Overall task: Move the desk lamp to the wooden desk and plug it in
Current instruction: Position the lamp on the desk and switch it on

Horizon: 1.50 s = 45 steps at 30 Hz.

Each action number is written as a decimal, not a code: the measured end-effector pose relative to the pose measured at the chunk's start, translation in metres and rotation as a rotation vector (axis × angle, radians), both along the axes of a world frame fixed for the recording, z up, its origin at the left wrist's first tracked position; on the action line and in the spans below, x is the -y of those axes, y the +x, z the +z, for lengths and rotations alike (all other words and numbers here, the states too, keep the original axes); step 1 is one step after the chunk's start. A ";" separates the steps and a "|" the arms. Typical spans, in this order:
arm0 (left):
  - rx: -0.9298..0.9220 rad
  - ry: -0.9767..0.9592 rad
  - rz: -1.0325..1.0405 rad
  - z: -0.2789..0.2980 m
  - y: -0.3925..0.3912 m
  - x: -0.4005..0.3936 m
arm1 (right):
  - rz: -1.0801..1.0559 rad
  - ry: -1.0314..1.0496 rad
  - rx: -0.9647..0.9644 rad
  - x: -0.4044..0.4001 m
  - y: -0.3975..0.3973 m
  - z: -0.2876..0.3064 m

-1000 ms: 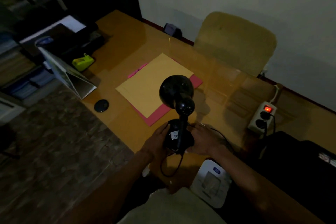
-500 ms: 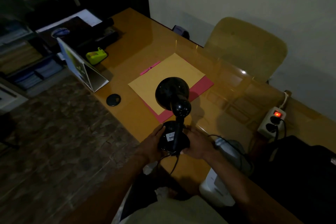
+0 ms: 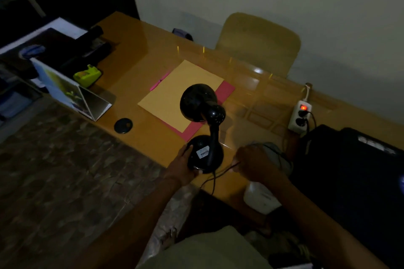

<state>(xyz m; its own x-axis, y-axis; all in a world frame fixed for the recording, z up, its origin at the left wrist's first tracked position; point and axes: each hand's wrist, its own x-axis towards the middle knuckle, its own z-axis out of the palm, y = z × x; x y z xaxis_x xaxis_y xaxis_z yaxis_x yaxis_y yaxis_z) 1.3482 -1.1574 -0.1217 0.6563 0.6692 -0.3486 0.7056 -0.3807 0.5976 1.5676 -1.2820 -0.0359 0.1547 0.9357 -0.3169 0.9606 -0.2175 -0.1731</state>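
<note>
A black desk lamp (image 3: pixel 204 129) stands near the front edge of the wooden desk (image 3: pixel 140 50), its round shade tilted over a yellow envelope. My left hand (image 3: pixel 182 165) grips the left side of the lamp's round base. My right hand (image 3: pixel 254 162) is off the base, a little to its right, fingers closed around the thin black lamp cord (image 3: pixel 215 178), which loops off the desk's front edge. A white power strip (image 3: pixel 300 116) with a lit red switch lies at the desk's right, two black plugs in it.
A yellow envelope (image 3: pixel 175 94) lies on a pink folder (image 3: pixel 225 90) mid-desk. A small black disc (image 3: pixel 123 125), a standing calendar (image 3: pixel 72 96) and a green tape dispenser (image 3: pixel 87 74) sit to the left. A black bag (image 3: pixel 354 170) fills the right. A chair (image 3: pixel 258 43) stands behind.
My right hand has come off the lamp base and moved right, closing on the cord. The left hand stays on the base. The camera shifted slightly.
</note>
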 end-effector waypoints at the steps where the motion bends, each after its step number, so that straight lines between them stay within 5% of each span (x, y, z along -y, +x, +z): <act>1: 0.001 -0.011 0.002 0.001 -0.001 -0.001 | -0.019 -0.020 0.138 0.000 0.008 0.003; 4: 0.018 -0.012 -0.013 0.002 -0.001 -0.003 | -0.159 -0.050 0.386 -0.002 0.034 0.012; 9: -0.025 -0.028 -0.013 -0.003 0.006 0.000 | -0.306 -0.010 0.454 -0.010 0.073 0.010; 25: -0.118 0.111 -0.064 -0.001 0.014 0.003 | -0.260 0.038 0.019 -0.023 0.069 -0.043; 34: -0.075 0.121 -0.191 0.008 -0.006 -0.017 | -0.588 0.392 -0.371 0.008 -0.056 -0.005; 38: -0.125 0.143 -0.295 0.006 -0.020 -0.028 | -0.427 0.422 -0.502 0.001 -0.121 -0.001; 45: -0.257 0.181 -0.443 -0.002 -0.037 -0.044 | -0.333 -0.079 -0.309 -0.060 -0.153 -0.032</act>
<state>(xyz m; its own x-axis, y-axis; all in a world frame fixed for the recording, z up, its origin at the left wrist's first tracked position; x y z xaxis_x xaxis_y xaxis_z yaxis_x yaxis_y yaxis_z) 1.3112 -1.1135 -0.1232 0.7980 0.4117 -0.4400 0.5687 -0.7559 0.3242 1.4145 -1.2225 -0.0676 0.3302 0.8218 -0.4643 0.7420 -0.5300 -0.4105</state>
